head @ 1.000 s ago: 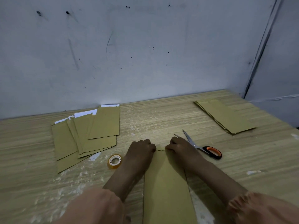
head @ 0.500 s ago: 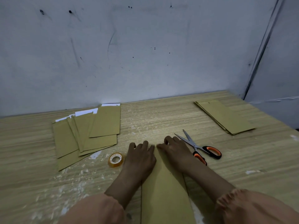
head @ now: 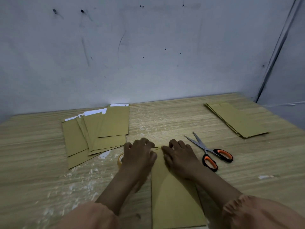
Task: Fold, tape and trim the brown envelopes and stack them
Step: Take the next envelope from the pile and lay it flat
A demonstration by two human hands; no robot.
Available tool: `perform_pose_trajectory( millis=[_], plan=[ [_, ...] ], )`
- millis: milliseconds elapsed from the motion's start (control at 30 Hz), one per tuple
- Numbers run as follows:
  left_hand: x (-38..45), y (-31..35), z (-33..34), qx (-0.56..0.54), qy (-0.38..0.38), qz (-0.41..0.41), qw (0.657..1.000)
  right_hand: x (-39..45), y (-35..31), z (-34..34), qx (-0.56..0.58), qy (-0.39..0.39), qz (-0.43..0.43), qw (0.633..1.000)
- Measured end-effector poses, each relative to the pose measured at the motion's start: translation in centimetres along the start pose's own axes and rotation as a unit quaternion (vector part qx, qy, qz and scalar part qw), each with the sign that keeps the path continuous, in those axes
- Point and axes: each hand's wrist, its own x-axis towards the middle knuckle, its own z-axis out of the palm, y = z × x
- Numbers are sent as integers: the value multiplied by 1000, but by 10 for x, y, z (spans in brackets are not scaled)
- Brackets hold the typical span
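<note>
A long brown envelope (head: 173, 195) lies lengthwise on the wooden table (head: 165, 119) in front of me. My left hand (head: 138, 156) and my right hand (head: 179, 157) sit side by side on its far end. Both have bent fingers, and the tips curl over the far edge and pinch it. A roll of clear tape (head: 120, 160) peeks out from behind my left hand. Orange-handled scissors (head: 210, 153) lie with blades apart just right of my right hand. A fanned pile of brown envelopes (head: 99, 133) with white paper showing lies at the left.
A neat stack of brown envelopes (head: 237, 119) lies at the far right of the table. A grey wall (head: 148, 55) closes the table's back edge, and the table ends at the right past that stack. White flecks dot the wood near me.
Half a second ago both hands lay flat on the envelope's far end. Now the fingers are bent and curl over its far edge, as they did one second ago.
</note>
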Motion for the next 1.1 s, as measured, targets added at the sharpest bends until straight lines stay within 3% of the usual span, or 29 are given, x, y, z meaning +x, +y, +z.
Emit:
perform_pose_trajectory(
  millis=[100, 267, 667, 1100],
  plan=[
    [-11, -19, -10, -35, 82, -74, 993, 2, -3, 1, -10, -10, 5, 1000],
    [-35, -44, -7, -41, 61, -125, 989, 3, -8, -1, -9, -10, 8, 1000],
    [-39, -51, 7, 55, 27, -93, 994, 0, -9, 0, 11, -3, 15, 1000],
    [-31, -52, 10, 69, 122, -33, 990, -2, -8, 2, 49, -1, 16, 999]
  ],
)
